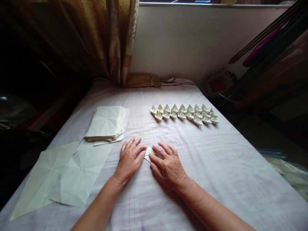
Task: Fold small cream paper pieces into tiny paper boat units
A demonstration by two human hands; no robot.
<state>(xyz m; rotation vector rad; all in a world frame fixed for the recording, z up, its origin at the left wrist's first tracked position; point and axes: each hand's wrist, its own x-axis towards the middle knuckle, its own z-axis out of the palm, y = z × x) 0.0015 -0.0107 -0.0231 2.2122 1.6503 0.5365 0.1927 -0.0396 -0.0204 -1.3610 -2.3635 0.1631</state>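
Note:
A small folded piece of white paper (pixel 149 150) lies flat on the cloth between my hands. My left hand (pixel 130 157) rests on the left of it, fingers spread and open, with the thumb and forefinger tips at the paper's left corner. From the right, my right hand (pixel 168 163) lies over part of the paper with its fingers stretched out and apart. The forefinger presses on the paper and the thumb rests near its lower edge. The paper's right side is partly hidden under those fingers.
Beyond my right hand stand rows of folded paper pieces (pixel 183 112) with pointed tips. A stack of creased paper sheets (pixel 106 120) sits at the left, with loose creased sheets (pixel 80 173) nearer me. A pale cloth (pixel 228 179) covers the surface; a curtain (pixel 120 41) hangs behind.

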